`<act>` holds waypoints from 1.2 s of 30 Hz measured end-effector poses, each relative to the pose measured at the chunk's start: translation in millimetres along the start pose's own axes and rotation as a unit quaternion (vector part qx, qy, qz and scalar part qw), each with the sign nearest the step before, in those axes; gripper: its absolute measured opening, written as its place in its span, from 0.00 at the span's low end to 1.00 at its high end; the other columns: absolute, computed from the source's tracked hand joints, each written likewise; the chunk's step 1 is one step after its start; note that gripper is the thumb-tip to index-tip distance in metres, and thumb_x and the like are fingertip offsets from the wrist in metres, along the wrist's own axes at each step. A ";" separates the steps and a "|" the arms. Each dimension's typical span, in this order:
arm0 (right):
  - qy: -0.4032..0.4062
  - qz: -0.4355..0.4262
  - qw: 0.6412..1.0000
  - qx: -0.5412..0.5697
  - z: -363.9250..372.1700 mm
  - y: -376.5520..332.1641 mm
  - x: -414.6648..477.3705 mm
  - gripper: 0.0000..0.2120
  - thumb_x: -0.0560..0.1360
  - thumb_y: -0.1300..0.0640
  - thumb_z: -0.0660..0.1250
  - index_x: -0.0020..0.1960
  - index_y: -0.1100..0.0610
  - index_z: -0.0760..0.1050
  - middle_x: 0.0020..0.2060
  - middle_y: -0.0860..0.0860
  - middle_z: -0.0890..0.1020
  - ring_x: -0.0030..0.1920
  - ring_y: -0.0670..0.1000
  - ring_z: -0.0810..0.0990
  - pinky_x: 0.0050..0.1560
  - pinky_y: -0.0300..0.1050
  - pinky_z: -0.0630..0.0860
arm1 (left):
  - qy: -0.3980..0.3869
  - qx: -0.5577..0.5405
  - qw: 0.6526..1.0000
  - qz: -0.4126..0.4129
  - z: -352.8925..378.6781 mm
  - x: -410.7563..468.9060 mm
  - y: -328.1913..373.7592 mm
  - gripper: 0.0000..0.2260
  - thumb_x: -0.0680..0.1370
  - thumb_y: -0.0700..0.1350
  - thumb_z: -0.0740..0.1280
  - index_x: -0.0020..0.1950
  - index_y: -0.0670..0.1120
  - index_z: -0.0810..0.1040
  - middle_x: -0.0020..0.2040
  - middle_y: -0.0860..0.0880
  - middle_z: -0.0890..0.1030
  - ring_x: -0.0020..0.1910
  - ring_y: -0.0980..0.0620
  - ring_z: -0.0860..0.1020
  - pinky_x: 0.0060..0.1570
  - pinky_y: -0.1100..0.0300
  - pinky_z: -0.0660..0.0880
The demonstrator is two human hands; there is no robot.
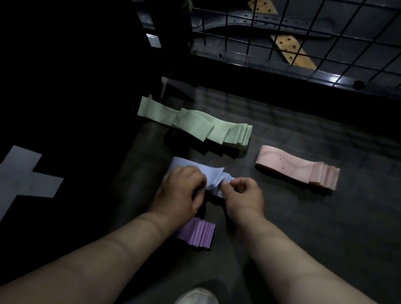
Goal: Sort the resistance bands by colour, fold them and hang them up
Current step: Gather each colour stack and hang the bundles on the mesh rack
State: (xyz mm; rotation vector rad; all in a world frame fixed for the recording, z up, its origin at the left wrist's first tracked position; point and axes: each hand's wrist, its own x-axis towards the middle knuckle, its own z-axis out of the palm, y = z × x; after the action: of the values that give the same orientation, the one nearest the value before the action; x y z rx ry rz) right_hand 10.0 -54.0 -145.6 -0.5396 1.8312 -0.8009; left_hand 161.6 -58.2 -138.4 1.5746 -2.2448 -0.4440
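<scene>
Pale-blue folded band stack (194,168) on the dark floor (310,225) is pinched by both left hand (180,191) and right hand (244,197), and I count three more: green stack (195,124), pink stack (296,168), purple stack (198,233).

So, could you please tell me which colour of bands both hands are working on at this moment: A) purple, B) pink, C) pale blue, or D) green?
C: the left hand and the right hand both pinch the pale blue bands, while the green bands, pink bands and purple bands lie in their own piles, not held.
</scene>
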 end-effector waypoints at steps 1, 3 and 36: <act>-0.002 0.003 1.000 0.010 -0.4 -0.4 -0.7 0.07 0.74 0.59 0.72 0.44 0.56 0.74 0.39 0.51 0.80 0.39 0.49 0.77 0.38 0.38 0.73 | -0.018 0.014 1.000 0.011 0.2 -0.2 -1.2 0.03 0.70 0.43 0.67 0.42 0.46 0.76 0.46 0.49 0.77 0.43 0.45 0.75 0.43 0.51 0.72; -0.010 0.007 1.000 0.026 -1.0 -1.7 -3.1 0.10 0.75 0.53 0.72 0.43 0.56 0.73 0.37 0.50 0.78 0.39 0.49 0.76 0.39 0.41 0.72 | -0.037 0.023 0.999 0.031 -0.7 0.2 -3.5 0.04 0.70 0.44 0.68 0.43 0.46 0.77 0.47 0.49 0.77 0.44 0.45 0.75 0.44 0.51 0.72; -0.111 -0.118 0.984 -0.073 -10.9 17.1 -6.7 0.23 0.70 0.61 0.76 0.55 0.48 0.66 0.55 0.50 0.78 0.53 0.49 0.79 0.55 0.43 0.77 | -0.151 -0.127 0.980 -0.015 -25.1 11.6 -65.9 0.31 0.59 0.36 0.67 0.60 0.54 0.68 0.63 0.48 0.72 0.63 0.55 0.70 0.66 0.70 0.64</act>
State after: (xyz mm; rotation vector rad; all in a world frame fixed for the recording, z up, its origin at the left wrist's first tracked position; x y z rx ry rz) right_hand 2.4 -34.8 -151.1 -0.9176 1.6451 -0.7342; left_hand 224.2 -92.0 -144.6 1.4898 -2.2662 -0.9958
